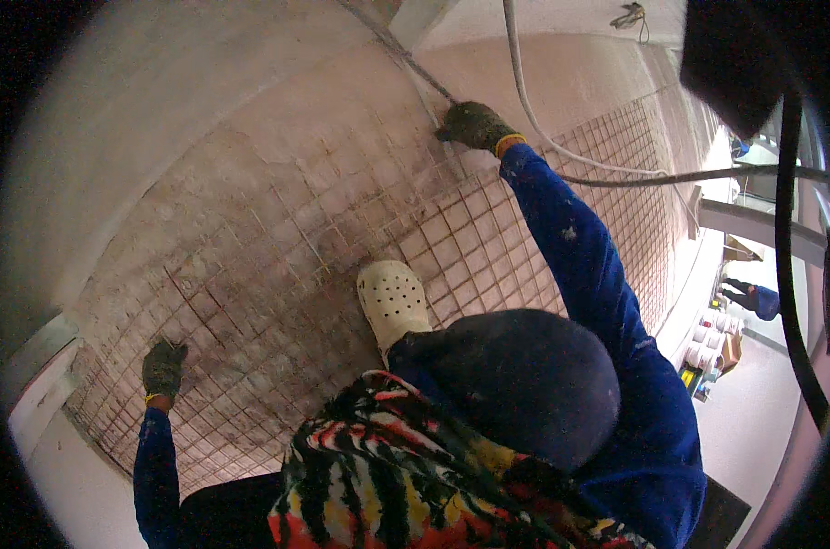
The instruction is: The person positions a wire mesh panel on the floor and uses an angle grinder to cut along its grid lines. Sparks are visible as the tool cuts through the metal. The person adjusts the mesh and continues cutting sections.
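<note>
At the lower left, my left hand (163,368), in a dark work glove, is at the wire mesh (488,238). Its fingers look curled around a mesh bar, though the fingertips blend into the dark wires. Reaching to the upper middle, my right hand (477,126) wears the same kind of glove with a yellow cuff. It is closed around a dark rope (417,69) that runs down from the top edge. The rusty mesh covers a large curved surface; toward the left its bars are partly sunk in rough, greyish-pink plaster (278,183).
My foot, in a cream perforated clog (392,297), stands on the mesh. A pale hose (524,91) loops past my right arm, and a dark cable (707,174) crosses to the right. Far right are a person in blue (762,300), white buckets (705,343) and a beam (767,229).
</note>
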The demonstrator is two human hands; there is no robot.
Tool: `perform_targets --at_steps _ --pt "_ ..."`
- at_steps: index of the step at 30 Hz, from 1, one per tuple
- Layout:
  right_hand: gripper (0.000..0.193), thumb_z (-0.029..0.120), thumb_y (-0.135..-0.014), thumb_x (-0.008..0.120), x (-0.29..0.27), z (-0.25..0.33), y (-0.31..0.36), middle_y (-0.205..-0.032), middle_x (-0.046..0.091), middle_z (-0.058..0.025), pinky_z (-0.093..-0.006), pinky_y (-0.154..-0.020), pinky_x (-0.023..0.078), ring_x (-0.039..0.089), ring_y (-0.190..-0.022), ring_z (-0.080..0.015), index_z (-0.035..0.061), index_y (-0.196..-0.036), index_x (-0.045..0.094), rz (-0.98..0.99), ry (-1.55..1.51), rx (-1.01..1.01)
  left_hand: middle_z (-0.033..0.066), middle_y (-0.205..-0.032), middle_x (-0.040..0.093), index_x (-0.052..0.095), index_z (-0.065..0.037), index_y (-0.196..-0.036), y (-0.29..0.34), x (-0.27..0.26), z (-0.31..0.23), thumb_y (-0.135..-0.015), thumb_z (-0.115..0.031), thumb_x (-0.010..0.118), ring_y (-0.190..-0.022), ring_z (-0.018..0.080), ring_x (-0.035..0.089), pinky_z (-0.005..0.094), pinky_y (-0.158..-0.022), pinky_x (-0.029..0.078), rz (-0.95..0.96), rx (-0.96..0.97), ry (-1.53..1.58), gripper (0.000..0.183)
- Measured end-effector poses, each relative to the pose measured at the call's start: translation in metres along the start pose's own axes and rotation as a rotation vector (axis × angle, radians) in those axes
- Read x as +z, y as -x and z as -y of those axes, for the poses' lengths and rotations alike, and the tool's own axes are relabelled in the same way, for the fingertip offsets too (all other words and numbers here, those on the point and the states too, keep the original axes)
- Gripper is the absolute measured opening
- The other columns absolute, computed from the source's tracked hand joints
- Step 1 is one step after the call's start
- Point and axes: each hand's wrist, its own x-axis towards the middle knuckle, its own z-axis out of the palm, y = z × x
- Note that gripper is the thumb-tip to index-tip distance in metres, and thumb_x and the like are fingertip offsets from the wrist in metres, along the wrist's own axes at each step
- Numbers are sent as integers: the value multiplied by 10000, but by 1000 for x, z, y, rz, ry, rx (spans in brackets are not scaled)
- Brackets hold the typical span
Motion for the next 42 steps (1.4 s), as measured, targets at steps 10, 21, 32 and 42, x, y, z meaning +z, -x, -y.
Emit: perform_targets --at_steps 10,21,32,42 --pt "428 478 -822 677 -183 25 126 -871 661 -164 -479 -770 499 638 -870 -373 51 -854 654 -57 -191 -61 156 -903 613 609 -67 -853 101 -53 19 -878 -295 637 -874 389 583 498 -731 454 -325 91 46 231" --pt "264 169 -688 799 -577 124 323 -801 653 -97 -366 -593 505 651 -703 -277 70 -883 651 -479 -173 -242 160 -949 636 640 -65 -881 249 -151 -9 -835 -169 601 -996 369 578 457 -947 429 -414 -245 526 120" --pt "367 222 -667 816 -911 177 342 -957 687 -95 -431 -802 517 656 -887 -311 114 -994 688 -875 -94 -650 122 -817 620 593 -40 -871 309 -375 -132 -826 -182 682 -791 278 595 404 -733 480 -829 -792 1057 174" --pt "462 367 -740 793 -1028 290 40 -1109 680 -102 -444 -903 505 634 -1026 -315 106 -1105 682 -763 -157 -1008 136 -860 635 616 -29 -856 249 -420 -98 -819 -153 693 -815 257 601 387 -753 490 -941 -1025 885 151"
